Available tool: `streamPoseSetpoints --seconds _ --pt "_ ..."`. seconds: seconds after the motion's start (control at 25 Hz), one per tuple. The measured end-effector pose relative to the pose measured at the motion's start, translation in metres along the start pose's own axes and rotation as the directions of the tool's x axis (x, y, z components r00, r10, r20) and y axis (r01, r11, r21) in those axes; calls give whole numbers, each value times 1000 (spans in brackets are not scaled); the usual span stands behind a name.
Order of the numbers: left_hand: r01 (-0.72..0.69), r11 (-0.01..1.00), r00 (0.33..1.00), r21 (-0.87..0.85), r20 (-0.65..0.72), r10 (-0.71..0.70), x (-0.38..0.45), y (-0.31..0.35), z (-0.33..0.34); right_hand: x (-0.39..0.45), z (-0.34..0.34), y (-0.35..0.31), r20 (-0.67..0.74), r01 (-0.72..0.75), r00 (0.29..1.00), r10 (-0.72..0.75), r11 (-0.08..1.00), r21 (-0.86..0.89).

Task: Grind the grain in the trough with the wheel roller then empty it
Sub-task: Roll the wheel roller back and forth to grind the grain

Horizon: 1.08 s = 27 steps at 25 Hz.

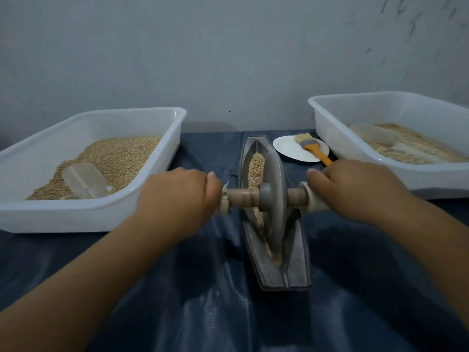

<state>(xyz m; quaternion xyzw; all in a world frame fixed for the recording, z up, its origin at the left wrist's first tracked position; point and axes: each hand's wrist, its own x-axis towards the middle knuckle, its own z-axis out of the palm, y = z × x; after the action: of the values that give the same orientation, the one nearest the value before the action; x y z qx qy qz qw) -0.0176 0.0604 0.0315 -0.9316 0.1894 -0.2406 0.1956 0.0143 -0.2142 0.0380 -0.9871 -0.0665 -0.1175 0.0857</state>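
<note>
A grey boat-shaped trough (297, 265) lies lengthwise on the dark blue cloth in front of me. Grain (256, 168) fills its groove, mostly on the far half. The grey wheel roller (272, 184) stands upright in the groove near the middle, on a wooden axle (241, 196). My left hand (177, 196) grips the axle's left end. My right hand (355, 189) grips the right end. Both handle tips are hidden inside my fists.
A white tub (101, 214) of whole grain with a clear scoop (83, 180) stands at the left. Another white tub (380, 171) with ground grain and a scoop (375, 134) sits at the right. A white plate (286, 148) carries an orange-handled brush (314, 148) behind the trough.
</note>
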Motion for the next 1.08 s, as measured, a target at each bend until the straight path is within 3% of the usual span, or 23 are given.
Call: streamPoseSetpoints --seconds 0.08,0.12,0.2,0.32,0.56,0.64,0.72,0.8,0.84,0.92,0.96,1.08 --pt "124 958 986 -257 -78 -149 -11 -2 0 -14 -10 -3 -40 43 998 -45 998 -55" --pt "114 958 988 -262 -69 -136 -12 -1 3 -13 -8 -6 -82 49 995 -56 996 -79" --pt "-30 998 999 -62 -14 29 -2 -1 15 4 3 -11 -164 27 985 -47 993 -118" --pt "83 985 992 152 81 -96 38 -8 34 44 19 -13 -177 -32 984 18 997 -76" --pt "13 988 975 156 216 -47 36 -9 26 37 17 -12 -144 -22 990 11 997 -76" --pt "36 998 981 55 187 -46 11 -7 14 17 5 -6 -27 -2 1000 1 999 -33" --pt "65 983 994 -173 93 -49 -6 -8 3 2 -6 -1 93 11 996 -8 999 -30" --pt "-51 985 998 -163 -40 45 -7 -8 1 -2 -7 0 94 8 996 -5 999 -31" --pt "-26 988 999 -154 -39 20 -5 -5 6 0 -4 -4 33 -3 999 3 1000 -20" --pt "219 957 976 -189 20 -219 12 -2 17 14 7 -12 -126 -26 992 21 999 -32" --pt "259 960 966 -106 53 -255 25 -1 25 25 11 -15 -182 -30 983 20 998 -55" --pt "123 980 981 154 131 -143 48 -8 38 52 16 -20 -199 -51 979 35 996 -77"
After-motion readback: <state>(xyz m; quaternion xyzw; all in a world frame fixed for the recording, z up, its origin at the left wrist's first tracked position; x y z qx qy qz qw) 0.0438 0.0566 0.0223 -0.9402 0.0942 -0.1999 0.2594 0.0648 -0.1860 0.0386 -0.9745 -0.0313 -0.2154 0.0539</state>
